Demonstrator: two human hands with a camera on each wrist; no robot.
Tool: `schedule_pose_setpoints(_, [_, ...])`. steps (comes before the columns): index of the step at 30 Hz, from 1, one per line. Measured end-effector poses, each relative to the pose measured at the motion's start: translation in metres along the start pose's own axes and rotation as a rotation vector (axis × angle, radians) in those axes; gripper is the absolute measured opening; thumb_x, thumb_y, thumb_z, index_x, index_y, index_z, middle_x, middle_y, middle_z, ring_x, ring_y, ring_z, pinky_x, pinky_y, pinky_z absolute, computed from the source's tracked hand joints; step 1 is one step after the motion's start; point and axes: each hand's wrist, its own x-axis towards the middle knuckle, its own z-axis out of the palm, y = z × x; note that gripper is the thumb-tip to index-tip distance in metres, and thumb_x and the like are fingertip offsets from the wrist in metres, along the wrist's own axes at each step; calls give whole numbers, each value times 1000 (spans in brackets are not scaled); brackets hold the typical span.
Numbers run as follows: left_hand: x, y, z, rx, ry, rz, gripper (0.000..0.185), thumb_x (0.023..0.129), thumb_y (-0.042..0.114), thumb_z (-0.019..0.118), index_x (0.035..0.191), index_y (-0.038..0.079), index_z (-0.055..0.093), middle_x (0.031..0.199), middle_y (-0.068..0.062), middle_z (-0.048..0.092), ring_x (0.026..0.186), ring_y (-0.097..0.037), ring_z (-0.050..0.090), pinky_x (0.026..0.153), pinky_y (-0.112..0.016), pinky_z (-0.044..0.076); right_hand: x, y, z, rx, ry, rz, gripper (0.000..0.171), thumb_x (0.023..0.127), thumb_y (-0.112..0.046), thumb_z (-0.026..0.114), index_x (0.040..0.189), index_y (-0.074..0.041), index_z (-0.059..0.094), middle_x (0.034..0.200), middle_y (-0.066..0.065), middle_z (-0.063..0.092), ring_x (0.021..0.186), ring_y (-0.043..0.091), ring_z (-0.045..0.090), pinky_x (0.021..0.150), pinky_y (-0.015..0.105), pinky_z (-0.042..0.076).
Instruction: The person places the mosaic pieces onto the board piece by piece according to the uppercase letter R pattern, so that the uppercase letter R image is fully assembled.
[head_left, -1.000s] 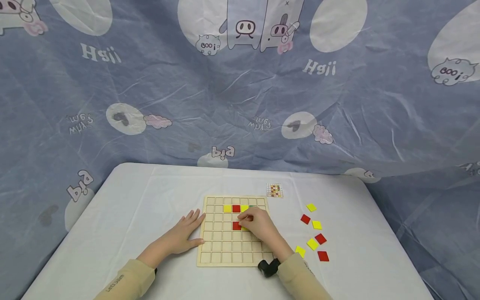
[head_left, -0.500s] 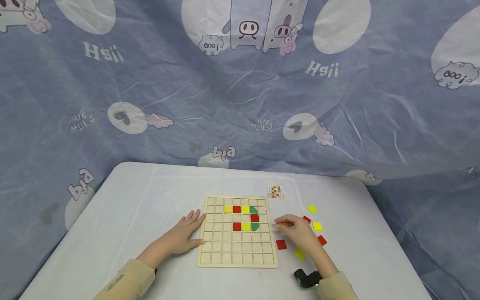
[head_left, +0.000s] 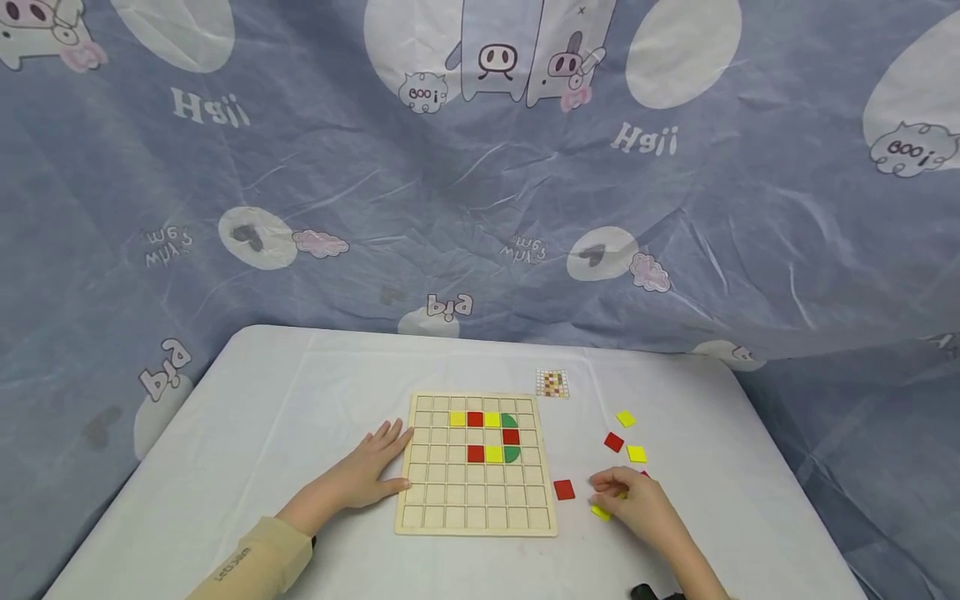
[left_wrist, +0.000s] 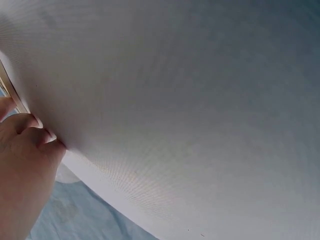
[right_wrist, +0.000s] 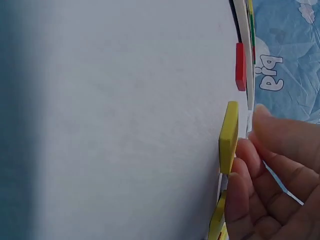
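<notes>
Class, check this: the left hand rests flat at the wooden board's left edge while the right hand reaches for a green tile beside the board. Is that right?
Not quite. The right hand reaches for a yellow tile, not green; the right wrist view shows it. The left hand does rest flat at the wooden board's left edge.

My right hand (head_left: 637,502) has left the wooden board (head_left: 476,517), where a second ago it covered the squares beside the lower red tile; it has crossed to the loose tiles on the desk (head_left: 300,400) and come nearer to me. Its fingertips (right_wrist: 245,150) now touch a yellow tile (head_left: 600,512), tipped up on edge in the wrist view. With the hand gone, two green pieces (head_left: 509,421), a red tile (head_left: 511,437) and a yellow one (head_left: 492,454) show on the board. A red tile (head_left: 564,490) now lies just right of the board
</notes>
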Motion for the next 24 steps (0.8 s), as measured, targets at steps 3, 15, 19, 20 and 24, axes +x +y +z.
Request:
schedule_pose_setpoints(3, [0, 0, 0, -6, 9, 5, 80, 93, 43, 64, 155, 7, 28, 163, -21, 19, 151, -41, 13, 122, -58, 15, -3, 1, 0, -18, 3, 15, 25, 76, -13, 83, 99, -10, 74, 84, -4, 66, 75, 11, 57, 62, 21, 48])
schedule_pose_setpoints(15, [0, 1, 1, 2, 12, -9, 81, 92, 44, 64, 155, 8, 28, 163, -20, 19, 152, -40, 13, 122, -57, 15, -9, -3, 2, -56, -11, 50, 25, 73, -12, 86, 94, -8, 72, 80, -2, 62, 74, 14, 53, 64, 25, 45])
schedule_pose_setpoints(19, [1, 1, 1, 6, 9, -25, 82, 92, 45, 65, 156, 9, 28, 163, -18, 19, 152, -39, 13, 123, -56, 15, -9, -5, 3, -49, -11, 71, 25, 74, -11, 85, 93, -8, 70, 79, -1, 60, 72, 15, 52, 63, 25, 45])
schedule_pose_setpoints(20, [1, 0, 2, 9, 7, -26, 82, 92, 45, 64, 156, 10, 28, 163, -17, 19, 152, -38, 12, 123, -56, 15, -9, -6, 4, -46, -10, 75, 25, 74, -11, 85, 94, -8, 70, 79, 0, 60, 72, 15, 52, 63, 24, 45])
schedule_pose_setpoints(24, [1, -1, 4, 20, 9, -25, 82, 92, 45, 65, 156, 10, 27, 163, -18, 20, 152, -39, 13, 123, -56, 16, -9, -10, 6, -15, 16, 64, 25, 74, -13, 86, 93, -9, 70, 79, -1, 61, 72, 14, 53, 63, 23, 46])
